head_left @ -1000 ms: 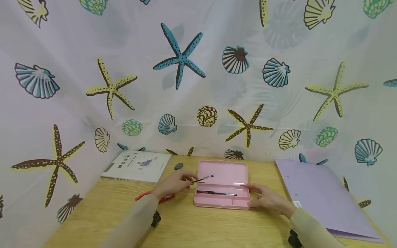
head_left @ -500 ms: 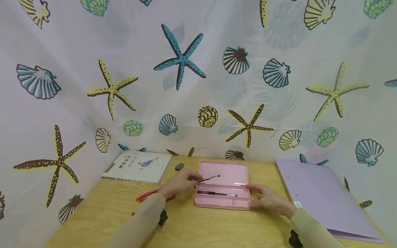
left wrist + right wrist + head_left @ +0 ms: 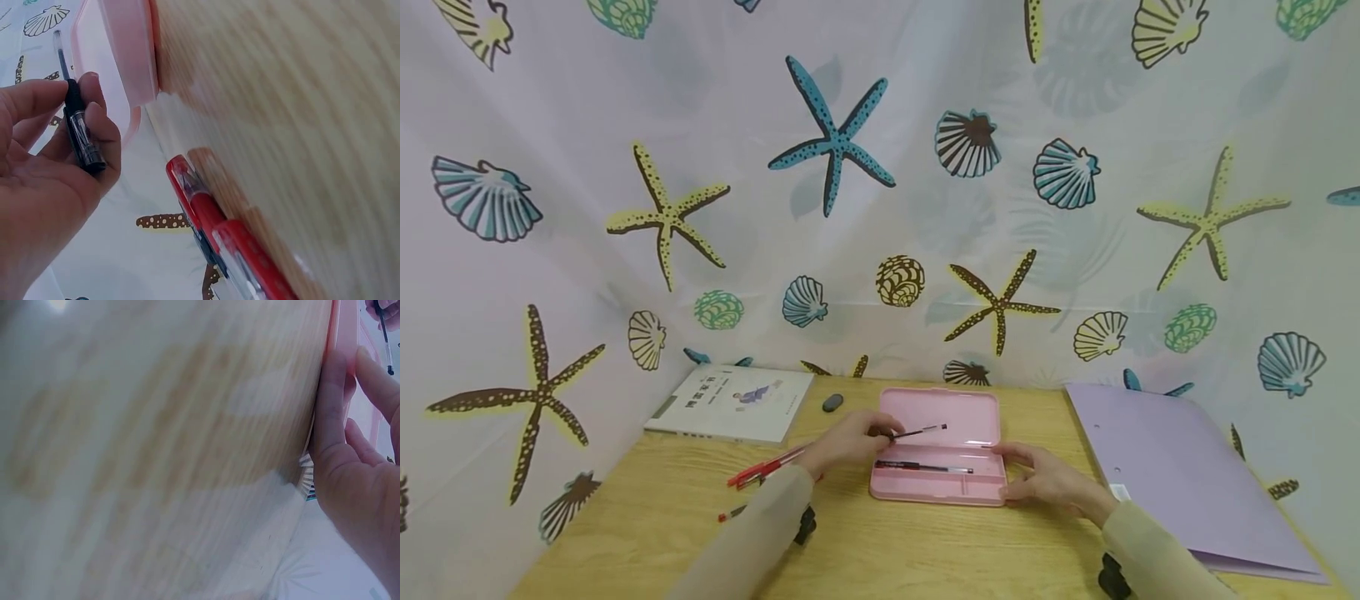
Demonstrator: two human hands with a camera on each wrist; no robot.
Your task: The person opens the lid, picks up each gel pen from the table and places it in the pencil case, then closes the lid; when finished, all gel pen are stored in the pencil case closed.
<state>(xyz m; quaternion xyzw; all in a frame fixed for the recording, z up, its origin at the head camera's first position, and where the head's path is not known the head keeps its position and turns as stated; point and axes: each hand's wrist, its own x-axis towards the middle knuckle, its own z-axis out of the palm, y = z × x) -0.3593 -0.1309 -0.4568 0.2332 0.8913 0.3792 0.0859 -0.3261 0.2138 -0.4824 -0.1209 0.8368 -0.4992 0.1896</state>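
Observation:
A pink pencil case lies on the wooden table with its lid folded back. Inside its long compartment is a black pen with a clear barrel. My left hand, over the case's left end, pinches a second black pen between thumb and fingers. That pen's clear end points right, across the lid in the head view. With thumb and fingers at the case's right end, my right hand grips its edge; the right wrist view shows the pink side wall between them.
Red pens lie left of the case, partly behind my left forearm, with another red-ended pen nearer. A white book and a dark oval object sit farther back. At right lies a purple folder.
My left hand has moved right with the black pen, from beside the case to over its left end. More of the red pens shows. My right hand stays at the case.

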